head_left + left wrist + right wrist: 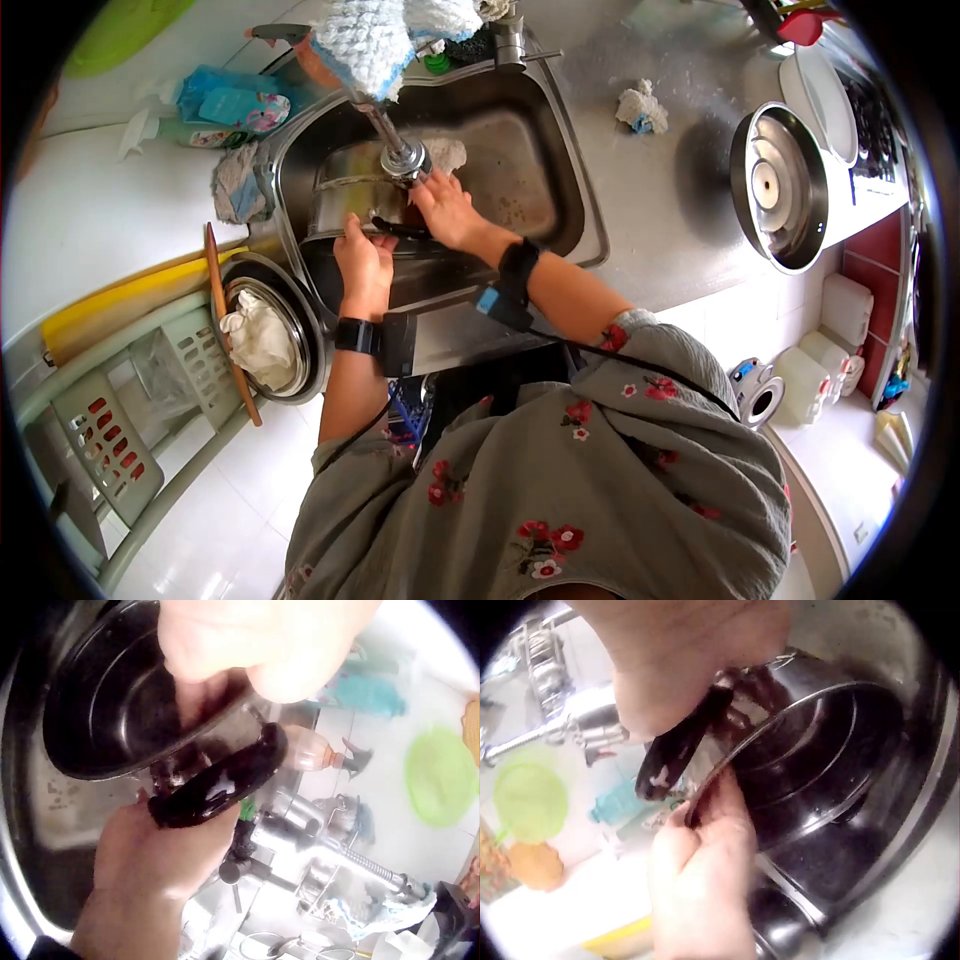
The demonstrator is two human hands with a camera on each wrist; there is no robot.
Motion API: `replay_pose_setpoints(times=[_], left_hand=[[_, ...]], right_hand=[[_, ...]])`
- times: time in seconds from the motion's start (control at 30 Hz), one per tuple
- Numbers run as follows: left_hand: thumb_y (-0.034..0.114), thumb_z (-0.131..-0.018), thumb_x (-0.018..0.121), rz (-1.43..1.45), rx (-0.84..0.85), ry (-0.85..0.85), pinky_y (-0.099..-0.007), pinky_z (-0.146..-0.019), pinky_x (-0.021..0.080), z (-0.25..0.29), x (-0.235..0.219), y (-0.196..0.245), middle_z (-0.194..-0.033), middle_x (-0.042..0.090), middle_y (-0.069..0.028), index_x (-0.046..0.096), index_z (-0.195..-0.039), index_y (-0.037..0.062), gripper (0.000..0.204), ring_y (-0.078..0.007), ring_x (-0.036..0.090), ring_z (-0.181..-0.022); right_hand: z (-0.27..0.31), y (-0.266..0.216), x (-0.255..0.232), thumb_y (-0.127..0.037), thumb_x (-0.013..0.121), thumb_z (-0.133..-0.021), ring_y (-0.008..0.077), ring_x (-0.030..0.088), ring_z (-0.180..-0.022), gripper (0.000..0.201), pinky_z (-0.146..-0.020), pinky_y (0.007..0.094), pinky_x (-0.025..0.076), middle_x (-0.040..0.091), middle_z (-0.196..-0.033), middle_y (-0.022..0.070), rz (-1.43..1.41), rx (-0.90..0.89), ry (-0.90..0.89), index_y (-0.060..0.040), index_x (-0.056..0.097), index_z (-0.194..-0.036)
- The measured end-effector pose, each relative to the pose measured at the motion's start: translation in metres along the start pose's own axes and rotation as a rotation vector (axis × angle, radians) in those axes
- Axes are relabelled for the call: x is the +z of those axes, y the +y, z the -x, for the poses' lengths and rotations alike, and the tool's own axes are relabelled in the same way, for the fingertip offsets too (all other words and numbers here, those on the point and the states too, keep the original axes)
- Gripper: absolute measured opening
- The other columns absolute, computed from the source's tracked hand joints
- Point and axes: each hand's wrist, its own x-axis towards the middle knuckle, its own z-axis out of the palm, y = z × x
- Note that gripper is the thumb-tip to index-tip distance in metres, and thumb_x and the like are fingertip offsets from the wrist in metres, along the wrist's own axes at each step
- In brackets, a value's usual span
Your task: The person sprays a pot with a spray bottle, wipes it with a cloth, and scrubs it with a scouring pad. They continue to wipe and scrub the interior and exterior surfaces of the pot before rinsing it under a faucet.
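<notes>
A metal pot point(340, 200) with a dark inside point(112, 697) is tipped on its side in the steel sink point(590, 215), under the tap point(400, 155). Its rim is pinched by my left hand point(364, 262), thumb on one side and fingers inside the pot, as the right wrist view shows. Beside the rim sticks out a wet black loop handle point(225, 784). My right hand point(447, 210) reaches in below the spout, its fingers extended against the pot's outer wall behind the handle. A whitish crumpled piece point(447, 152) lies in the sink just beyond these fingers.
Left of the sink, a bowl with a white cloth point(262, 340) stands beside a wooden stick point(230, 320) and a grey rack point(105, 440). A crumpled scrubber point(642, 107) and a round steel pan point(782, 187) sit on the right counter. Knitted cloth point(362, 45) hangs over the tap.
</notes>
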Motion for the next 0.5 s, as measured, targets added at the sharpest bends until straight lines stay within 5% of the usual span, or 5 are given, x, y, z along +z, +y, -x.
replay_pose_setpoints(times=[0.1,0.2,0.27,0.47,0.5], left_hand=[[0.027,-0.093,0.046,0.027,0.002,0.01,-0.0398,-0.072,0.048,0.001,0.004,0.002,-0.097,0.059,-0.0085,0.052,-0.104,0.0055,0.025,-0.0217,0.058,-0.082],[0.026,-0.094,0.045,0.041,0.009,0.037,-0.04,-0.072,0.049,0.0,0.001,0.004,-0.099,0.059,-0.009,0.052,-0.105,0.0036,0.026,-0.0216,0.059,-0.083],[0.025,-0.094,0.045,0.06,-0.001,0.029,-0.0391,-0.07,0.05,0.0,-0.001,0.01,-0.098,0.06,-0.0092,0.052,-0.104,0.0018,0.027,-0.0214,0.06,-0.082],[0.023,-0.094,0.043,0.051,0.029,-0.026,-0.0318,-0.06,0.05,-0.009,-0.011,0.011,-0.09,0.061,-0.0087,0.054,-0.096,-0.0006,0.026,-0.0193,0.061,-0.073],[0.022,-0.095,0.043,0.062,0.019,-0.039,-0.0315,-0.06,0.05,-0.012,-0.014,0.01,-0.09,0.061,-0.0086,0.054,-0.096,-0.0008,0.026,-0.0189,0.061,-0.073]], right_hand=[[-0.035,0.055,0.013,-0.035,0.031,-0.095,0.036,0.028,-0.13,0.047,-0.107,0.0418,0.024,0.025,-0.146,0.016,-0.256,-0.034,0.155,-0.0088,0.041,-0.133],[-0.037,0.08,0.02,-0.044,0.029,-0.094,0.0336,0.038,-0.125,0.055,-0.102,0.0374,0.03,0.039,-0.137,0.02,-0.545,0.399,0.003,-0.0053,0.041,-0.131],[0.001,0.041,-0.01,-0.052,0.026,-0.092,0.0338,0.047,-0.115,0.061,-0.095,0.038,0.035,0.049,-0.127,0.0213,-0.584,0.708,-0.185,-0.004,0.049,-0.121],[0.079,0.015,0.006,-0.026,0.034,-0.094,0.0363,0.045,-0.116,0.037,-0.099,0.037,0.035,0.048,-0.125,0.0229,-0.294,0.199,-0.173,-0.0014,0.052,-0.115],[0.091,-0.006,0.003,-0.022,0.036,-0.092,0.0365,0.046,-0.115,0.036,-0.1,0.0378,0.035,0.05,-0.123,0.0215,-0.345,0.251,-0.119,0.0006,0.052,-0.115]])
